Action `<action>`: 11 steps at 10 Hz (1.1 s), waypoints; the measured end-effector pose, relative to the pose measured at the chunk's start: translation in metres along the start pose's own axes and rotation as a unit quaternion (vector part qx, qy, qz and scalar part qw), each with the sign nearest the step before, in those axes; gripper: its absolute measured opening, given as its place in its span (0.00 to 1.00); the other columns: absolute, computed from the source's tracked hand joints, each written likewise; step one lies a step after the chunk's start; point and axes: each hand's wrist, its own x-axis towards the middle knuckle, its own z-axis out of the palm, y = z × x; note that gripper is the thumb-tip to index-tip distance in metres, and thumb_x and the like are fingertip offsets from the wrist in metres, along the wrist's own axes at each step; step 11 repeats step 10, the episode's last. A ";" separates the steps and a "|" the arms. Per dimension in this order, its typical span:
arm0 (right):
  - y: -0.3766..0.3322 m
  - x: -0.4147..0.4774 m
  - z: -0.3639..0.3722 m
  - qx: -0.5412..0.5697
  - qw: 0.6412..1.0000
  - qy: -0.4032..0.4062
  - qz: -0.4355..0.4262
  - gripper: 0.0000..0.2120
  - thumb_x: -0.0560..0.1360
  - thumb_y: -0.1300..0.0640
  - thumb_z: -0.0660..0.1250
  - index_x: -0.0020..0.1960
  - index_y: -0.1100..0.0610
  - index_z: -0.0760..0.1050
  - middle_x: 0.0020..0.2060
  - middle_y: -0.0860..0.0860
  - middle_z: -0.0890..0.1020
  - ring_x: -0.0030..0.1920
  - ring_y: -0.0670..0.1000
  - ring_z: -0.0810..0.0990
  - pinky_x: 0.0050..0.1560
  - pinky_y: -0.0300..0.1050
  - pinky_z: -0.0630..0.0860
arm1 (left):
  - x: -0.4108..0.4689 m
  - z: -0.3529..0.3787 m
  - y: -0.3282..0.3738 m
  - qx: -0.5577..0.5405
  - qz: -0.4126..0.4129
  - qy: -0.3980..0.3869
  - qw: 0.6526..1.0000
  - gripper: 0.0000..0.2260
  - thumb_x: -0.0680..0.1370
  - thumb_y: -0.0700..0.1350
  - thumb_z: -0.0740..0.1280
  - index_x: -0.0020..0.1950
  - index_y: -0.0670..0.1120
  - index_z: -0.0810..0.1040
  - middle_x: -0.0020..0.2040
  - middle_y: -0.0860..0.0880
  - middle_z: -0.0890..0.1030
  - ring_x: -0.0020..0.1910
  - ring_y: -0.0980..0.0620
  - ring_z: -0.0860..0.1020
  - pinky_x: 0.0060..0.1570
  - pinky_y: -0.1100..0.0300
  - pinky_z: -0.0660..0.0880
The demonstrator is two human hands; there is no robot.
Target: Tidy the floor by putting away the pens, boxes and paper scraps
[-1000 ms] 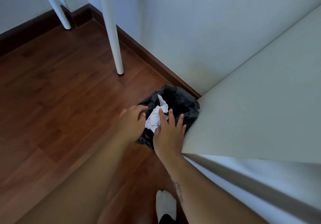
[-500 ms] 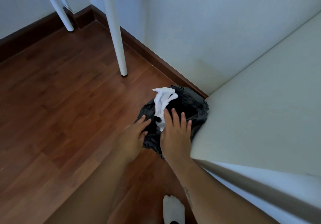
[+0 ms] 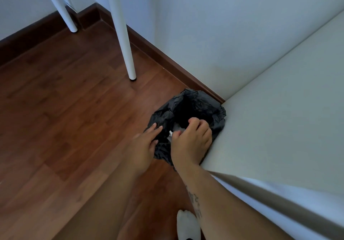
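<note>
Two hands, left hand (image 3: 144, 149) and right hand (image 3: 191, 142); one black bin bag (image 3: 197, 105); one paper scrap (image 3: 170, 134); two white table legs (image 3: 123, 34); one white sock (image 3: 188, 224).

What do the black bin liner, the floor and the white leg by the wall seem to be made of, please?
Bin liner: thin plastic film, going by its crinkled, faintly glossy folds. Floor: wood or wood-look laminate, with plank seams and a satin sheen. White leg: smooth and tapered, probably painted metal, though possibly wood.

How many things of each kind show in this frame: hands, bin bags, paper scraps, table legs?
Hands: 2, left hand and right hand
Black bin bags: 1
Paper scraps visible: 1, mostly hidden
White table legs: 2
Total: 6
</note>
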 end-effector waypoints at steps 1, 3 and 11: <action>0.009 0.008 0.006 -0.075 0.985 -0.146 -0.056 0.24 0.80 0.48 0.58 0.75 0.49 0.62 0.78 0.55 0.56 0.78 0.63 0.47 0.75 0.62 0.41 | 0.001 -0.001 0.000 0.004 -0.007 -0.004 1.000 0.24 0.84 0.41 0.58 0.78 0.58 0.61 0.80 0.60 0.55 0.64 0.39 0.73 0.59 0.47 0.69; 0.021 0.005 0.011 -0.146 0.948 -0.269 -0.091 0.24 0.82 0.47 0.46 0.68 0.53 0.74 0.69 0.53 0.74 0.78 0.59 0.54 0.72 0.65 0.32 | 0.000 -0.003 -0.001 0.054 0.008 0.009 0.998 0.23 0.84 0.45 0.57 0.78 0.59 0.60 0.79 0.61 0.54 0.64 0.46 0.72 0.57 0.55 0.70; -0.019 -0.075 -0.147 -0.107 0.959 -0.204 -0.164 0.26 0.82 0.46 0.50 0.79 0.50 0.54 0.77 0.52 0.62 0.78 0.57 0.52 0.76 0.59 0.49 | -0.151 -0.145 0.039 0.269 0.008 0.033 0.963 0.29 0.81 0.58 0.57 0.80 0.57 0.52 0.81 0.54 0.54 0.78 0.49 0.56 0.73 0.50 0.64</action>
